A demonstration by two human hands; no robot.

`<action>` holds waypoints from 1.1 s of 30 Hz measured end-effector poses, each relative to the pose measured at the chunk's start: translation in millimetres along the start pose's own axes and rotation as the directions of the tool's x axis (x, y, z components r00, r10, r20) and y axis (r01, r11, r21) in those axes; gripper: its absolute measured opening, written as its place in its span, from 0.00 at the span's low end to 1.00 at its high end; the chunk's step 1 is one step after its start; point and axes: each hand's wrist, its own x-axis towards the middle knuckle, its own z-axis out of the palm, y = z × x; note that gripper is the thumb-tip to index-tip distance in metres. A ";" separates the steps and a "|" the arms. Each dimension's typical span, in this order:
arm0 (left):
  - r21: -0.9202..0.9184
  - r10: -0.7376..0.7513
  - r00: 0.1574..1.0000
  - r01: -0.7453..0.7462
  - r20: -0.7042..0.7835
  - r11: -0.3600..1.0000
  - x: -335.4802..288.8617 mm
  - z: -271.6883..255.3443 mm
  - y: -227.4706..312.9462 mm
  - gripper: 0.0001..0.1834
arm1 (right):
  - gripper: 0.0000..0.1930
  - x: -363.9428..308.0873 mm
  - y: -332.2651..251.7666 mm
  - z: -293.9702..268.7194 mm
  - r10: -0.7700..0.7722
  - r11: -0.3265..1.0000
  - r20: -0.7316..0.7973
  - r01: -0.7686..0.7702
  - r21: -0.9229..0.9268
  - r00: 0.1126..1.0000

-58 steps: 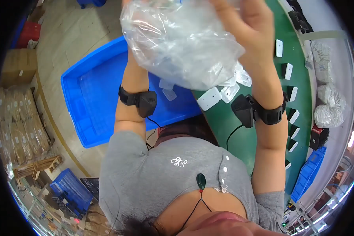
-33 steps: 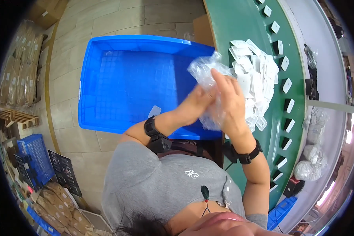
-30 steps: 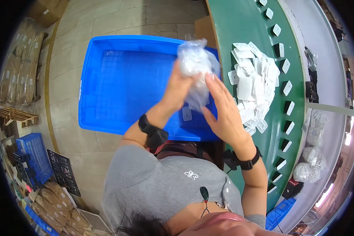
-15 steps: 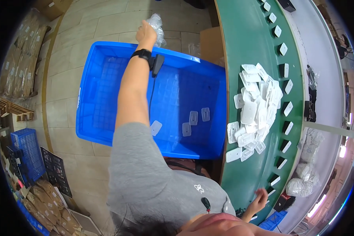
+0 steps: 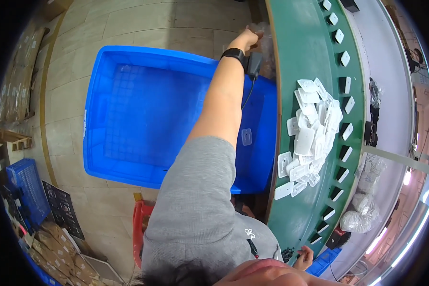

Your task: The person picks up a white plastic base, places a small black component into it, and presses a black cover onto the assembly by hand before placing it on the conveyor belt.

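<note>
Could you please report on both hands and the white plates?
Left hand at clear bag, grip unclear. Right hand near black pieces. White plates piled on green table. Left arm over blue bin.

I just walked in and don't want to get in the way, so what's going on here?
A person is reaching past the far side of a blue bin with the left hand, at some crumpled see-through plastic; whether it is gripped is unclear. The right hand is low by the green table. White plates are piled on the table, next to a row of black-and-white pieces. At least one translucent plate lies in the bin.
</note>
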 end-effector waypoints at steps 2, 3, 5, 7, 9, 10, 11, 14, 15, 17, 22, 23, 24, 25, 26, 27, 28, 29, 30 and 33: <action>-0.224 0.090 0.991 -0.066 0.099 0.972 30.0 -7.1 -29.3 0.30 | 0.09 -3.6 -13.5 2.6 0.009 1.000 -0.027 -0.010 -0.012 1.000; -0.246 0.077 0.994 -0.056 0.077 0.968 42.7 -14.9 -40.1 0.26 | 0.09 -9.9 -13.0 2.5 0.048 0.999 -0.036 -0.048 0.001 0.998; 0.405 0.203 0.961 -0.113 -0.186 0.907 73.3 -48.8 -52.1 0.15 | 0.09 -22.9 -10.7 4.1 0.122 0.992 -0.055 -0.121 0.021 0.991; 0.245 0.361 0.884 -0.295 -0.296 0.923 40.3 -71.0 -38.3 0.04 | 0.09 -35.4 -6.9 4.1 0.130 0.991 -0.047 -0.130 0.010 0.990; -0.302 0.429 0.871 -0.487 -0.240 0.820 -5.2 -67.1 -5.7 0.07 | 0.10 -42.2 -12.0 7.8 0.142 0.990 -0.055 -0.143 -0.016 0.988; -0.240 0.528 0.774 -0.619 -0.349 0.748 -22.1 -70.9 13.3 0.15 | 0.09 -38.8 -13.9 10.9 0.133 0.991 -0.065 -0.133 0.001 0.989; -0.148 0.605 0.673 -0.711 -0.425 0.687 -43.6 -60.3 23.6 0.17 | 0.09 -35.1 -16.3 15.7 0.131 0.991 -0.080 -0.131 0.012 0.988; 0.166 0.839 0.521 -0.824 -0.155 0.542 -146.8 -1.6 37.3 0.13 | 0.09 -14.0 -22.6 24.7 0.051 0.999 -0.044 -0.051 -0.006 0.998; 0.227 0.854 0.516 -0.826 -0.062 0.516 -172.1 16.9 25.5 0.11 | 0.09 -9.9 -28.7 26.2 0.040 0.999 -0.049 -0.040 0.001 0.998; 0.403 0.884 0.446 -0.841 0.140 0.360 -224.3 46.5 -3.4 0.08 | 0.11 -0.8 -39.9 32.9 0.029 0.999 -0.046 -0.028 0.019 0.999; 0.386 0.774 0.363 -0.907 0.519 0.166 -326.8 82.6 -74.7 0.21 | 0.13 2.5 -44.1 42.2 -0.019 0.994 -0.050 0.024 0.106 0.999; 0.365 0.730 0.369 -0.914 0.575 0.176 -346.1 86.1 -83.4 0.23 | 0.13 1.1 -40.5 44.9 -0.043 0.990 -0.047 0.049 0.131 0.998; 0.366 0.674 0.364 -0.919 0.643 0.147 -362.3 89.8 -88.5 0.24 | 0.13 -0.4 -35.5 47.3 -0.046 0.989 -0.052 0.052 0.138 0.998; 0.362 0.614 0.352 -0.925 0.706 0.114 -373.7 93.7 -92.5 0.24 | 0.13 -3.1 -32.8 50.9 -0.019 0.989 -0.068 0.029 0.143 0.998; 0.383 0.587 0.332 -0.923 0.739 0.040 -376.4 99.4 -94.7 0.26 | 0.13 -5.5 -33.1 54.7 -0.028 0.985 -0.066 0.038 0.167 0.997; 0.441 0.525 0.387 -0.897 0.758 0.025 -379.8 105.1 -94.0 0.27 | 0.14 -7.9 -33.4 56.1 -0.030 0.983 -0.067 0.042 0.181 0.997; 0.439 0.469 0.380 -0.898 0.798 -0.020 -380.1 106.9 -98.0 0.28 | 0.14 -11.9 -31.7 58.1 -0.025 0.981 -0.075 0.039 0.192 0.997; 0.434 0.416 0.369 -0.898 0.831 -0.070 -380.8 105.9 -101.1 0.29 | 0.14 -12.7 -27.9 61.2 -0.026 0.979 -0.086 0.043 0.201 0.996; 0.423 0.358 0.368 -0.902 0.858 -0.086 -384.1 105.7 -104.5 0.30 | 0.14 -15.0 -20.8 65.8 -0.026 0.974 -0.100 0.048 0.222 0.995; 0.318 0.305 0.262 -0.937 0.916 -0.148 -396.5 106.4 -106.9 0.30 | 0.15 -27.5 -5.0 73.8 0.004 0.946 -0.172 0.053 0.320 0.985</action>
